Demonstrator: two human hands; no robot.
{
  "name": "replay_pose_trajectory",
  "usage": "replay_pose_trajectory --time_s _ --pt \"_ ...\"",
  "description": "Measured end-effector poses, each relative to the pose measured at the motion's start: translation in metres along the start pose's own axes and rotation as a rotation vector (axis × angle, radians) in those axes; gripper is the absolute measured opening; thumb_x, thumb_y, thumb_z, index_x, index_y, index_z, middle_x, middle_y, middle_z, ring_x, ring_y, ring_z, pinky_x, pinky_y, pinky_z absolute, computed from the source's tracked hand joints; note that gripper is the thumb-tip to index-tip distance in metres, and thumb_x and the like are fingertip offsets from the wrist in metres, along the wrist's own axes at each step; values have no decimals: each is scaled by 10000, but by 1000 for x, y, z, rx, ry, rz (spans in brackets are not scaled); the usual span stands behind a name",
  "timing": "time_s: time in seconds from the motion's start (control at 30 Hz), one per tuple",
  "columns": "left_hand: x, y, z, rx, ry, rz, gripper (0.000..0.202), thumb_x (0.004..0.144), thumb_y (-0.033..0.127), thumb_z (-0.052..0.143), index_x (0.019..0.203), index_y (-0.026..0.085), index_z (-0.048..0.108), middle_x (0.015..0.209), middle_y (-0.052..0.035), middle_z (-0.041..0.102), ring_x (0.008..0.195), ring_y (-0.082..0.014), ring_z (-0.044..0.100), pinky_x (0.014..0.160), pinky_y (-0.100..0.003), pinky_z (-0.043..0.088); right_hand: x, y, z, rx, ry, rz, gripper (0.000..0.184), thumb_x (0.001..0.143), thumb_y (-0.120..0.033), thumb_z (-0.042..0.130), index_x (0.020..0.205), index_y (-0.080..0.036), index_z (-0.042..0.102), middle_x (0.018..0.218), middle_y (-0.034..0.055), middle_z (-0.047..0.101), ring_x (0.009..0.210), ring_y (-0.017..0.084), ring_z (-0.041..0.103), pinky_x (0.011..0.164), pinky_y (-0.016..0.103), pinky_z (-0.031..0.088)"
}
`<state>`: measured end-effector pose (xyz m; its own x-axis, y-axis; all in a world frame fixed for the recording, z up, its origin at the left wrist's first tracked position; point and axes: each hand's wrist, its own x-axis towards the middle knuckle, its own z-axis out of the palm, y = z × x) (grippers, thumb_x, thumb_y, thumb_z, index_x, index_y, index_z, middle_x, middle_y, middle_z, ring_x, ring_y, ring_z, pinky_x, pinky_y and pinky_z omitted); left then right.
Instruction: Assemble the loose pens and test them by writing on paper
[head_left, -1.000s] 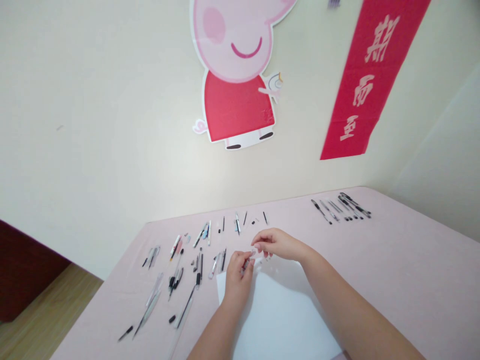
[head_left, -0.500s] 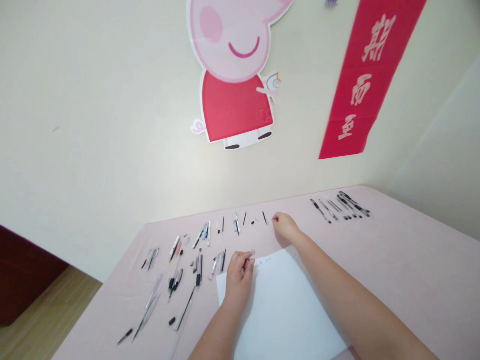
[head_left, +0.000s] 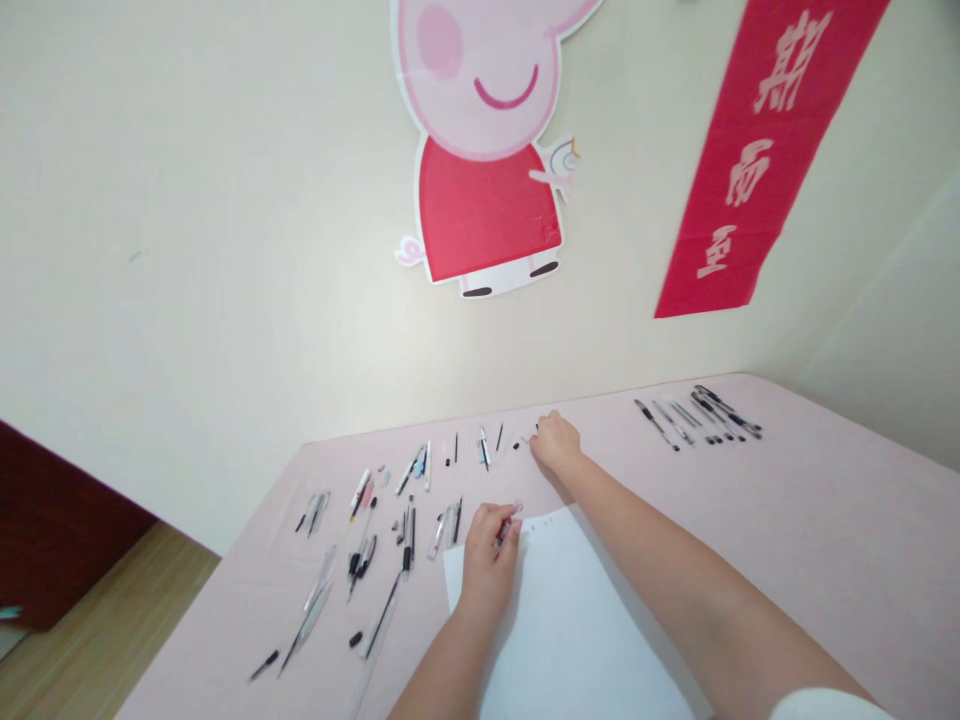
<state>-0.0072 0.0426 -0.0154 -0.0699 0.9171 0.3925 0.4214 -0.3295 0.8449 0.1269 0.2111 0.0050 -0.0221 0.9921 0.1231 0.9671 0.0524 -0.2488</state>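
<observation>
My left hand [head_left: 489,545] is closed around a clear plastic pen part [head_left: 517,507]; its rounded end sticks out past the fingers and the rest is covered. That hand rests over the upper left of a white sheet of paper [head_left: 577,620]. Farther back, my right hand [head_left: 556,440] is on the table with fingers bent together. A dark tip of a thin refill [head_left: 537,428] shows beside those fingers; whether they grip it is hidden. Just left of it lie a small black cap [head_left: 516,446] and a tiny clear piece.
Pen parts in small groups cover the left side, including a black-gripped barrel [head_left: 408,556], a white pen [head_left: 484,448] and a loose refill [head_left: 385,610]. Several black pens [head_left: 716,412] lie in a row at the back right. The pink tabletop [head_left: 810,520] meets the wall behind.
My right hand has shifted left over the thin black refill, now mostly covered. My left hand keeps its hold on the clear part. The whole view has swung slightly left.
</observation>
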Motion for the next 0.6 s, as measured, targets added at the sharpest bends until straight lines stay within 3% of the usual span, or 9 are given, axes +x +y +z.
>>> replay_pose_trajectory --time_s 0.27,0.43,0.5,0.6 --pt "0 -1 0 9 -2 19 197 814 251 477 938 191 618 789 -38 543 713 -149 512 643 -289 413 -7 -11 1 -63 -44 16 244 770 -152 472 922 -70 644 985 193 585 927 250 575 747 304 429" --pt "0 -2 0 10 -6 19 198 813 241 475 941 189 617 795 -41 545 719 -151 512 644 -290 414 -18 -9 -12 -54 -45 25 245 773 -220 483 900 -90 647 966 177 602 879 233 593 701 281 428" --pt "0 -2 1 7 -7 19 199 813 238 475 944 189 617 802 -42 546 721 -151 512 645 -290 415 -27 -6 -18 6 -18 -7 224 771 -250 476 848 -125 645 943 140 611 832 211 596 675 273 422" --pt "0 1 0 2 6 14 196 810 228 477 940 196 620 808 -41 546 731 -152 514 658 -290 417 -44 -2 -25 289 -24 -140 143 733 -210 483 740 -155 615 818 71 628 741 163 578 642 242 406"
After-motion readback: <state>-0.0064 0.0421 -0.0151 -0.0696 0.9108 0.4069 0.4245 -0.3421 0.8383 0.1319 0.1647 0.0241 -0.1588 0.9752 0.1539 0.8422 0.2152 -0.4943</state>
